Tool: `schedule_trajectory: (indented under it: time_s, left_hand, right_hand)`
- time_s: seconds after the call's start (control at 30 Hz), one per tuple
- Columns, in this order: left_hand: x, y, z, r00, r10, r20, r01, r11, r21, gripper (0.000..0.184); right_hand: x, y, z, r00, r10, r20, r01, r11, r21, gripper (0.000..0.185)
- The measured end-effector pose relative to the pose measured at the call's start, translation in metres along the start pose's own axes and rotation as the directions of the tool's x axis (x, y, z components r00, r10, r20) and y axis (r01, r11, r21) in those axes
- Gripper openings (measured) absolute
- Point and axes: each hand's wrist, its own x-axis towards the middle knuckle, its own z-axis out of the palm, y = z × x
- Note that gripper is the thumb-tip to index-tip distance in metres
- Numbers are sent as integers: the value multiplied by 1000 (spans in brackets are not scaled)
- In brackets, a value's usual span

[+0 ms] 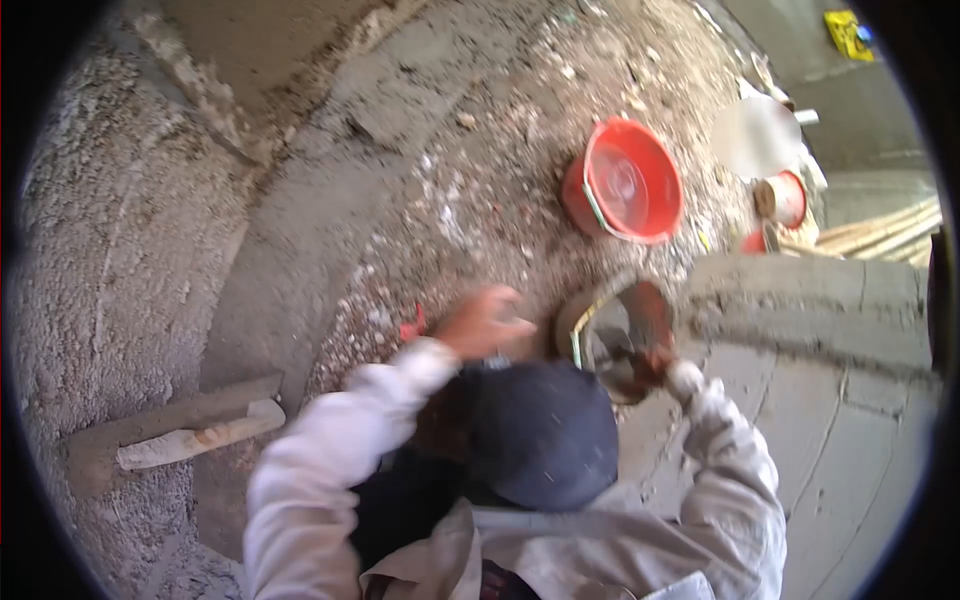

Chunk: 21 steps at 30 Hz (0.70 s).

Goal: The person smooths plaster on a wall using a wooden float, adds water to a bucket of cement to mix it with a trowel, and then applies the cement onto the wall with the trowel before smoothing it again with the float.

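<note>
My left hand point(485, 322) is blurred, its fingers apart and nothing in it, above rubble left of a mortar-smeared bucket point(568, 325). At that bucket's near right side, my right hand point(655, 365) is closed round something dark that I cannot make out. Grey material and a dark shape, perhaps a tool, show inside the bucket. Pale, dusty sleeves cover both arms. A rounded dark cloth shape point(540, 435) lies between them and hides part of the ground. Beyond the bucket stands a red bucket point(575, 195) with a pale handle.
A float point(90, 450) with a pale handle lies at lower left. Rough plaster point(130, 230) rises at left. Grey blocks point(800, 320) are at right, near poles point(880, 235) and a small red-rimmed container point(790, 198). A yellow packet point(845, 35) lies at upper right.
</note>
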Motion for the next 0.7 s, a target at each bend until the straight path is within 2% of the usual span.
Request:
schedule_trajectory:
  time_s: [0.03, 0.07, 0.1, 0.13, 0.17, 0.2, 0.23, 0.33, 0.4, 0.43, 0.47, 0.5, 0.53, 0.6, 0.67, 0.7]
  left_hand:
    - [30, 3, 38, 985, -50, 164, 77, 984, -162, 71]
    - [51, 14, 67, 976, -12, 216, 66, 967, -246, 83]
    - [69, 17, 98, 976, -37, 215, 95, 959, -266, 92]
    - [86, 16, 129, 975, -36, 217, 93, 962, -258, 97]
    - [95, 23, 149, 986, -72, 152, 109, 962, -251, 97]
    - [99, 30, 161, 995, -95, 28, 100, 950, -297, 86]
    - [104, 27, 163, 996, -86, 34, 92, 937, -336, 77]
    - [103, 18, 162, 998, -43, 49, 59, 916, -397, 54]
    - [88, 11, 170, 994, -76, -77, 40, 918, -395, 41]
    - [80, 7, 174, 983, -85, -162, 13, 916, -400, 38]
    - [73, 7, 176, 965, -106, -240, -3, 910, -416, 35]
    - [68, 8, 164, 955, -119, -273, -12, 901, -434, 32]
    - [60, 16, 139, 949, -177, -262, 50, 902, -428, 31]
    - [50, 12, 116, 898, -162, -410, 12, 939, -343, 29]
    - [35, 28, 76, 892, -276, -358, 130, 915, -381, 28]
    - [29, 23, 70, 853, -265, -450, 83, 920, -384, 27]
  right_hand:
    - [-16, -2, -2, 982, -131, -138, 146, 984, 103, 42]
    - [-35, -21, -32, 995, 79, 63, -93, 964, 248, 40]
    - [-49, -68, -98, 883, 276, 380, -433, 790, 433, 39]
    - [-40, -35, -70, 794, 336, 508, -584, 655, 479, 41]
    - [-28, -28, -64, 784, 373, 496, -603, 646, 468, 39]
    - [-16, -21, -59, 773, 409, 485, -622, 637, 455, 37]
    - [9, -2, -37, 779, 369, 507, -571, 751, 331, 35]
    - [39, -17, -13, 764, 444, 468, -634, 383, 672, 28]
    - [38, -28, -27, 886, 250, 391, -438, 729, 525, 25]
    - [55, -17, -13, 898, 213, 384, -439, 454, 775, 23]
    - [71, -4, 4, 910, 175, 376, -398, 110, 911, 22]
    - [88, -3, 16, 919, 133, 370, -342, -197, 919, 22]
    - [95, -2, 23, 929, 94, 358, -271, -487, 830, 22]
    - [109, -50, -20, 931, 221, 289, -178, -417, 891, 23]
    - [125, -74, -59, 953, 99, 287, -241, -330, 913, 34]
    - [145, -73, -59, 995, -93, -47, 72, 280, 957, 35]
